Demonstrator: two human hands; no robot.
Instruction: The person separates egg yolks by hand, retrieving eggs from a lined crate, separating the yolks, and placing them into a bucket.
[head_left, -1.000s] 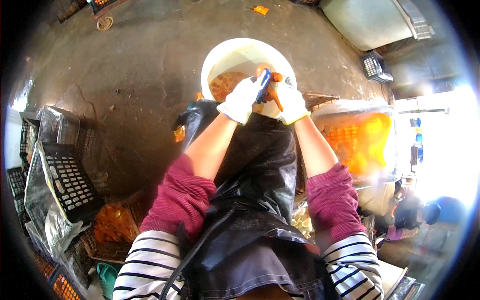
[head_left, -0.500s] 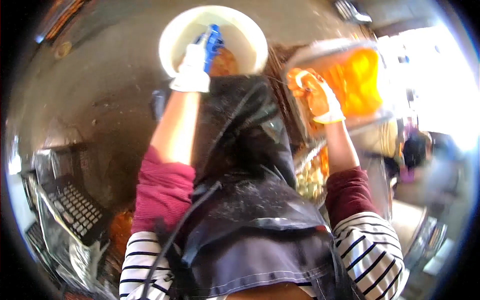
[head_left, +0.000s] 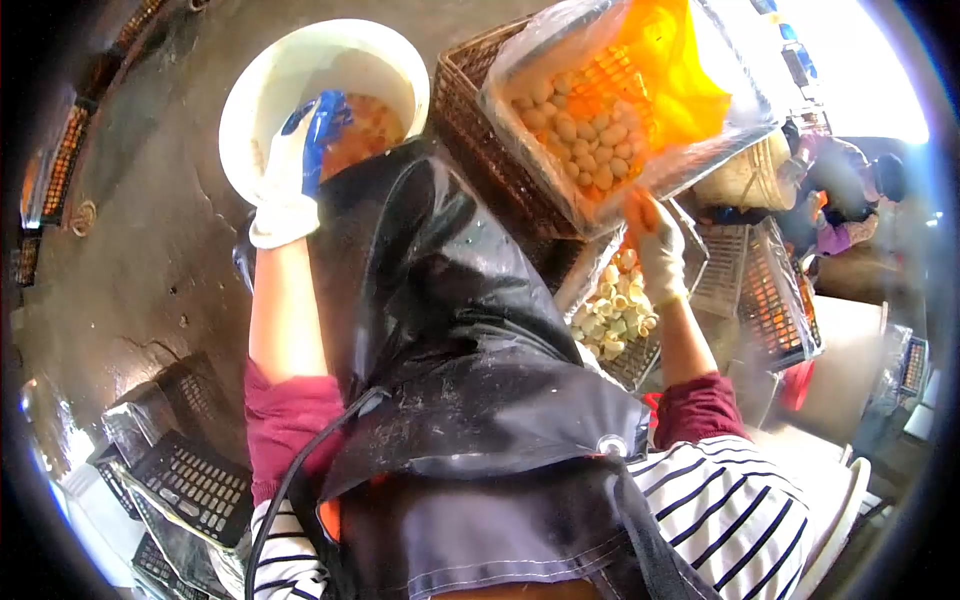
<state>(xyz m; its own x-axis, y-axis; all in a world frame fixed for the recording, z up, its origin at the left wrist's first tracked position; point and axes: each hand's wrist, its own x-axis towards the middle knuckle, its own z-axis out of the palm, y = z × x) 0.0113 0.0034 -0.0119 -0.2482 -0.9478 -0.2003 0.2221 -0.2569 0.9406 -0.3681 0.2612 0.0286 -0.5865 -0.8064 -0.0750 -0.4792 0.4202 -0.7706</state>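
My left hand (head_left: 300, 165), in a white glove with blue coating, reaches into a white bucket (head_left: 240, 110) at the upper left. Its fingers are curled; what they hold, if anything, is hidden. Wet orange pieces in liquid (head_left: 368, 130) lie below it. My right hand (head_left: 658, 240), in a white glove with an orange-coated palm, is at the near edge of a plastic-lined crate (head_left: 535, 160). Its fingers point toward the crate, extended, with nothing visible in them. Whole eggs (head_left: 585, 135) fill part of that crate. Below my right hand, pale eggshells (head_left: 615, 310) lie in a lower crate.
A brown crate (head_left: 470, 75) supports the lined crate beside the bucket. Black crates (head_left: 195, 485) stand at lower left. At right are a beige tub (head_left: 745, 175), a slatted crate (head_left: 775, 295) and another person (head_left: 845, 185). My black apron (head_left: 470, 330) covers my lap.
My right hand has moved from over the lined crate down to its near edge, and its fingers have straightened. My left hand stays in the bucket. The view has shifted, revealing eggs and shells.
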